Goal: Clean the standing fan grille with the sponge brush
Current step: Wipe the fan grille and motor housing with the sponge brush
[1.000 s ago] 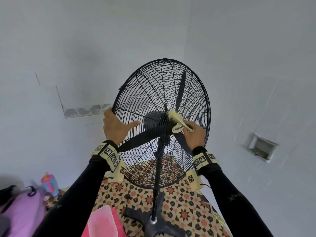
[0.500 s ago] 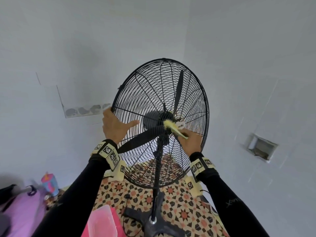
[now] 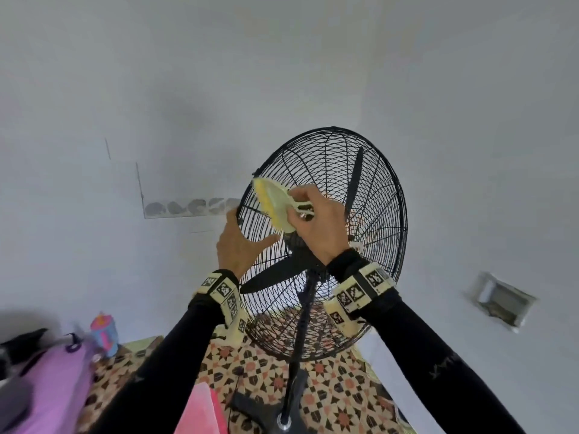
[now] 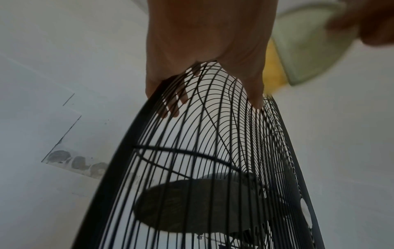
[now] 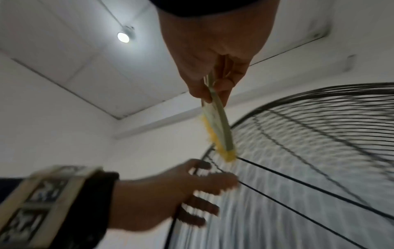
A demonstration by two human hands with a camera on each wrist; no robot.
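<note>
A black standing fan stands before me, its round wire grille facing right of centre. My left hand grips the grille's left rim, fingers hooked round behind the wires and thumb on the front. My right hand holds the pale handle of the sponge brush, whose yellow sponge edge lies against the upper left of the grille, just above the left hand. The dark blades show through the wires.
The fan's pole and base stand on a patterned floor. A pink container lies beside the base. Purple fabric and a small cup sit at lower left. White walls close in behind and on the right.
My right hand has swung the sponge brush from the fan's hub up and left to the upper left of the grille. The left hand kept its grip on the rim.
</note>
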